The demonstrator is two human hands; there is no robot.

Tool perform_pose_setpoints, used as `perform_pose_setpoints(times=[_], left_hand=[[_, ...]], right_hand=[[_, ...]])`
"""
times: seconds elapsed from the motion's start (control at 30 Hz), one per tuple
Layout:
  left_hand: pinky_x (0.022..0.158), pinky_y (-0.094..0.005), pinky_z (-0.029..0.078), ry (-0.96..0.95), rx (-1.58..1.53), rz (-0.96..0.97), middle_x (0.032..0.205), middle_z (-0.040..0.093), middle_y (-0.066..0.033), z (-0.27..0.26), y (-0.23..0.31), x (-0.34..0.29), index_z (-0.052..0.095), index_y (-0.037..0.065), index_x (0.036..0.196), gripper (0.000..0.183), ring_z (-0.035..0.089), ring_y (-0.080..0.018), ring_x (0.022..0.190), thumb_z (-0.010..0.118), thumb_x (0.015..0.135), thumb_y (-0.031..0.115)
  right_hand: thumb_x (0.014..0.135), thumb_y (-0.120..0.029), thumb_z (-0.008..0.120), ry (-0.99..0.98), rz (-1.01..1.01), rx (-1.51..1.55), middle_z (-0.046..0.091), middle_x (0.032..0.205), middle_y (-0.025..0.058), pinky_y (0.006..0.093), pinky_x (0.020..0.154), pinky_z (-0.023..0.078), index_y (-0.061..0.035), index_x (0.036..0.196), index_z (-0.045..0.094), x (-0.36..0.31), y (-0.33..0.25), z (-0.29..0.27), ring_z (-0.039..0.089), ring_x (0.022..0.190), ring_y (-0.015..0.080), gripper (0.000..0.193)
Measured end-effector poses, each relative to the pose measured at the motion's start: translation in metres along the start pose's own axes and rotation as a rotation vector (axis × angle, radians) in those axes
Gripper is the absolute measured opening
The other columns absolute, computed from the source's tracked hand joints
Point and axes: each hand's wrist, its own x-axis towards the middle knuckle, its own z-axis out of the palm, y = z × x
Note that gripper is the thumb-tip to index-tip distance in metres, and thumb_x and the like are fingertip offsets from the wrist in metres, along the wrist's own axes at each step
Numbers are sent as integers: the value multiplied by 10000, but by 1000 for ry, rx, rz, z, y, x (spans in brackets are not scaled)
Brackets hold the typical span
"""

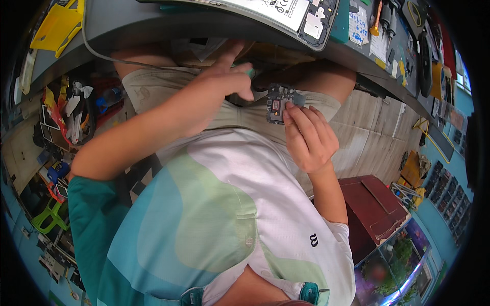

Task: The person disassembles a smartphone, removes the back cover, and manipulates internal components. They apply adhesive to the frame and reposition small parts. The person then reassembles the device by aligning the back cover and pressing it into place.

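Observation:
My right hand (309,133) pinches a small dark circuit board (276,113) by its right edge, holding it above my lap. The board carries silvery plates and a reddish part near its middle. Left of it is my left hand (227,75), its index finger stretched toward the table and its other fingers apart and partly bent. Something small and green shows by its fingers; I cannot make out what it is. Beyond both hands, an opened tablet-like device (302,31) with a white battery (278,11) lies at the table's edge.
The grey table (109,31) curves across the far side. On it are a yellow plastic piece (58,25) at left and screwdrivers (376,20) at right. A cable (94,50) hangs over the edge. A dark red box (375,209) stands at my right, a bin (76,112) at my left.

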Motion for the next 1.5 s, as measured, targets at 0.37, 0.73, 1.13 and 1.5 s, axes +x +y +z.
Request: perform_pose_setpoints(times=[0.37,0.73,1.13,1.5], left_hand=[[1221,-386,306,109,27,28,1323,710,-184,2,-6,5,276,-32,1674,858,543,-213,1381,681,925,78],[1232,-388,313,54,29,-66,1343,716,-202,-2,3,3,335,-31,1638,805,610,-190,1331,733,949,99],[1214,-343,321,-114,102,-188,1402,660,-159,-10,-2,8,292,-32,1662,846,527,-191,1392,721,959,159],[1232,-363,320,-169,135,-181,1571,552,-170,-5,4,8,169,-33,1706,890,432,-256,1517,637,957,79]], right_hand=[[855,-67,789,6,2,-3,778,1049,147,419,785,653,27,912,773,0,1,0,756,903,276,111],[831,-66,793,20,2,21,779,1045,154,428,781,652,32,907,772,0,0,0,753,904,279,126],[833,-57,802,24,6,-25,781,1044,145,428,791,648,31,919,784,1,0,-3,748,900,270,125],[823,-55,812,33,9,-26,783,1040,143,428,791,648,28,901,780,1,-1,-3,746,888,266,118]])
